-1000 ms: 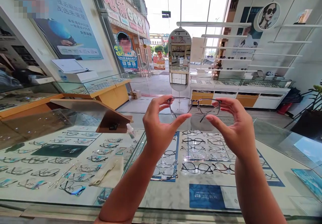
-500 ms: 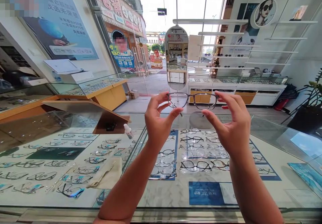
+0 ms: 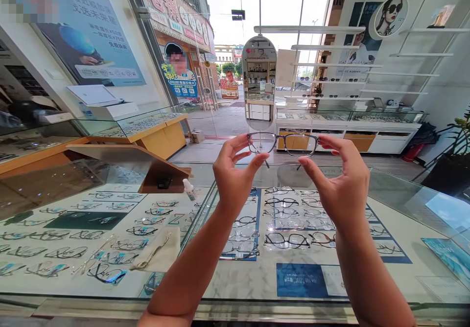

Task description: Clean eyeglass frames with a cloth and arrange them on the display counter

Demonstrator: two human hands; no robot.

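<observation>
A pair of dark thin-rimmed glasses (image 3: 280, 136) is held up in front of me, lenses upright, above the glass display counter (image 3: 257, 280). My left hand (image 3: 237, 170) pinches its left end between thumb and fingers. At the right end, my right hand (image 3: 338, 177) grips the frame the same way. The temple tips show below the lenses. Under my hands, rows of other glasses (image 3: 287, 240) lie in the counter on white and blue trays, near a blue and white card (image 3: 301, 280).
A small white bottle (image 3: 189, 189) stands left of my left forearm, near a brown wooden board (image 3: 161, 170). A beige cloth pouch (image 3: 159, 251) lies among glasses at the left. Beyond are an oval mirror (image 3: 259, 82), white shelves and a potted plant (image 3: 450, 170) at the right.
Both hands and the glasses have shifted very slightly right in the view. The lenses look a little more tilted. The surroundings have also shifted slightly with the camera.
</observation>
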